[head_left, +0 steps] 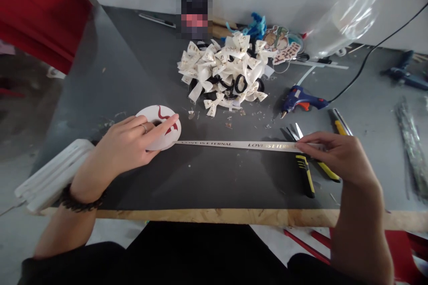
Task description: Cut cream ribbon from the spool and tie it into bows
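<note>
Grey tabletop (217,180) separates wooden edge (234,217) from ribbon (239,144); left hand (129,140) grips spool (160,112), right hand (339,153) pinches ribbon.

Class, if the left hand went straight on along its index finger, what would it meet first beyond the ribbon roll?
Most likely the pile of white bows, which lies ahead of the left hand, up and to the right in the picture; height is hard to judge.

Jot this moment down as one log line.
left hand: holds ribbon spool | right hand: pinches printed white ribbon, stretched straight | nearby: ribbon bows, glue gun
</note>
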Action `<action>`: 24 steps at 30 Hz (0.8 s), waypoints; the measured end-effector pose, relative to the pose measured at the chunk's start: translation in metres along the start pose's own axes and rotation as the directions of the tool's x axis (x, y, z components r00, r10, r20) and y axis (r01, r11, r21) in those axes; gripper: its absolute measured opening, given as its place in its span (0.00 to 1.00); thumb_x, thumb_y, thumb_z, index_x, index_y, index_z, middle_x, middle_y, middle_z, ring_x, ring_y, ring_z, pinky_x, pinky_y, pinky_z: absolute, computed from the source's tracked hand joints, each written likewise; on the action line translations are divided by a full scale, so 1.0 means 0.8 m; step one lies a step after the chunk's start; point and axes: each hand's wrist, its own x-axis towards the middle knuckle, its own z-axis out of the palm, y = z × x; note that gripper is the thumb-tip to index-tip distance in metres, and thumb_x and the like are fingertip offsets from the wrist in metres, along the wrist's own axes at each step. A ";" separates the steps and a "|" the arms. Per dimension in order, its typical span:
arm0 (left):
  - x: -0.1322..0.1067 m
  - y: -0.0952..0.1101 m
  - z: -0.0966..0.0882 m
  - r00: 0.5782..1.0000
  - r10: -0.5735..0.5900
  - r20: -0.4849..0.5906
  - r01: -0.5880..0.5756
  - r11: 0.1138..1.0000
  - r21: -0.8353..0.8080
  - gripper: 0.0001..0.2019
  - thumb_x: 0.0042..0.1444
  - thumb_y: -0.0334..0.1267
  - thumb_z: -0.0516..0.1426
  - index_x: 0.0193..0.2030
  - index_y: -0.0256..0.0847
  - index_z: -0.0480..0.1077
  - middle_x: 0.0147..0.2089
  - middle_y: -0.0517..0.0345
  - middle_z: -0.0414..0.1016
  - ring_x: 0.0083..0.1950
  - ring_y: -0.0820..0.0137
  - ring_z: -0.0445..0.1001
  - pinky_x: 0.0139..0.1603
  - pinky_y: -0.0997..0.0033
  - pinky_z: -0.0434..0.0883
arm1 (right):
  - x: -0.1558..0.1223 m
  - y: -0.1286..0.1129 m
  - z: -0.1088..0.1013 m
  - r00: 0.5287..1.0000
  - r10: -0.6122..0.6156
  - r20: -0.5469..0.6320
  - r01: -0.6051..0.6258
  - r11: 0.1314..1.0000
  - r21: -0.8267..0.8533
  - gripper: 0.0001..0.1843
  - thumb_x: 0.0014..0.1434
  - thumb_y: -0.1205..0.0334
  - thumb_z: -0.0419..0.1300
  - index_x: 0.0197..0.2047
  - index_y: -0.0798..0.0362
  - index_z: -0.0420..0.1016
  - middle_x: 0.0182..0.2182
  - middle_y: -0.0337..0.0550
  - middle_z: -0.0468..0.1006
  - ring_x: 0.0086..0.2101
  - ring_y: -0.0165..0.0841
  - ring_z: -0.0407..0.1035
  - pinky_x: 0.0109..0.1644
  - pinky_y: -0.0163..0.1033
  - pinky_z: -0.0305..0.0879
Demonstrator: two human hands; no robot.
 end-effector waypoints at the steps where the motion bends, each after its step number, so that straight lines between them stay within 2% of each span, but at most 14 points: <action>1: 0.001 0.002 -0.002 1.000 -0.003 -0.002 0.003 0.999 0.046 0.41 0.67 0.30 0.55 0.84 0.45 0.43 0.43 0.53 0.81 0.49 0.57 0.73 0.55 0.57 0.72 | -0.001 0.002 -0.001 1.000 -0.005 -0.005 0.005 1.000 -0.026 0.11 0.60 0.51 0.72 0.37 0.50 0.87 0.36 0.44 0.87 0.35 0.34 0.75 0.42 0.40 0.64; 4: 0.001 0.011 -0.003 1.000 -0.023 -0.021 0.027 0.983 0.182 0.40 0.69 0.28 0.52 0.84 0.49 0.42 0.40 0.56 0.79 0.45 0.58 0.73 0.51 0.59 0.73 | 0.000 0.007 0.000 1.000 -0.013 -0.023 0.012 0.999 -0.051 0.13 0.60 0.48 0.72 0.38 0.50 0.87 0.36 0.44 0.87 0.32 0.32 0.73 0.39 0.40 0.63; 8: -0.002 0.028 -0.004 1.000 0.001 0.006 -0.002 0.970 0.245 0.32 0.71 0.31 0.51 0.81 0.41 0.54 0.38 0.51 0.78 0.44 0.56 0.75 0.50 0.55 0.75 | 0.005 0.008 0.004 0.999 0.034 -0.030 -0.032 0.997 0.073 0.16 0.60 0.48 0.72 0.42 0.52 0.87 0.37 0.47 0.87 0.30 0.32 0.72 0.36 0.39 0.64; 9: -0.002 0.033 -0.005 1.000 -0.006 0.006 0.005 0.972 0.236 0.30 0.71 0.31 0.52 0.79 0.40 0.58 0.40 0.47 0.79 0.46 0.54 0.76 0.50 0.53 0.75 | 0.007 0.008 0.005 0.997 0.058 -0.048 -0.052 0.992 0.118 0.16 0.60 0.49 0.72 0.43 0.52 0.87 0.36 0.47 0.86 0.30 0.32 0.73 0.36 0.39 0.65; 11: -0.002 0.040 -0.008 0.997 -0.071 -0.004 0.070 0.978 0.196 0.29 0.71 0.34 0.55 0.77 0.40 0.61 0.55 0.38 0.78 0.57 0.46 0.75 0.53 0.47 0.74 | 0.009 0.007 0.006 0.992 0.106 -0.069 -0.089 0.973 0.214 0.16 0.60 0.51 0.72 0.46 0.52 0.86 0.34 0.46 0.85 0.31 0.33 0.74 0.37 0.39 0.66; 13: 0.003 0.042 -0.010 0.995 -0.095 -0.044 0.099 0.988 0.114 0.30 0.70 0.40 0.58 0.76 0.39 0.62 0.69 0.33 0.70 0.67 0.38 0.69 0.59 0.40 0.72 | 0.010 0.007 0.006 0.987 0.140 -0.079 -0.109 0.945 0.309 0.16 0.59 0.54 0.73 0.47 0.52 0.87 0.33 0.46 0.85 0.32 0.33 0.75 0.38 0.40 0.67; 16: 0.021 0.029 -0.007 0.998 0.054 -0.033 -0.055 0.998 -0.032 0.27 0.69 0.45 0.61 0.71 0.37 0.67 0.75 0.34 0.64 0.73 0.37 0.64 0.66 0.37 0.66 | 0.010 0.008 0.006 0.977 0.168 -0.133 -0.101 0.909 0.403 0.18 0.57 0.57 0.74 0.51 0.51 0.86 0.34 0.45 0.84 0.34 0.32 0.76 0.41 0.40 0.69; 17: 0.029 0.022 -0.004 0.995 0.098 -0.035 -0.100 0.993 -0.057 0.22 0.70 0.44 0.60 0.66 0.38 0.71 0.73 0.36 0.68 0.74 0.39 0.64 0.67 0.38 0.65 | 0.010 0.009 0.007 0.970 0.173 -0.169 -0.089 0.906 0.415 0.19 0.57 0.57 0.74 0.51 0.51 0.86 0.35 0.45 0.83 0.34 0.32 0.75 0.42 0.40 0.69; 19: 0.045 0.006 0.000 0.977 0.211 -0.032 -0.213 0.967 -0.138 0.12 0.72 0.42 0.57 0.54 0.41 0.77 0.59 0.45 0.80 0.68 0.49 0.71 0.67 0.45 0.63 | 0.011 0.014 0.009 0.958 0.180 -0.222 -0.072 0.904 0.421 0.19 0.57 0.56 0.75 0.51 0.51 0.86 0.36 0.45 0.83 0.34 0.32 0.75 0.43 0.40 0.70; 21: 0.061 -0.007 0.003 0.952 0.307 0.006 -0.296 0.920 -0.259 0.11 0.73 0.41 0.55 0.44 0.44 0.78 0.47 0.54 0.83 0.56 0.58 0.77 0.65 0.52 0.62 | 0.013 0.019 0.012 0.950 0.179 -0.256 -0.061 0.910 0.411 0.20 0.57 0.55 0.75 0.52 0.51 0.86 0.36 0.45 0.83 0.35 0.33 0.76 0.44 0.41 0.71; 24: 0.077 -0.016 0.003 0.942 0.329 0.061 -0.282 0.879 -0.384 0.13 0.69 0.39 0.55 0.34 0.47 0.78 0.35 0.61 0.81 0.43 0.64 0.77 0.63 0.55 0.60 | 0.015 0.021 0.014 0.942 0.175 -0.287 -0.072 0.940 0.335 0.22 0.57 0.53 0.75 0.53 0.52 0.85 0.37 0.48 0.84 0.38 0.37 0.79 0.46 0.43 0.74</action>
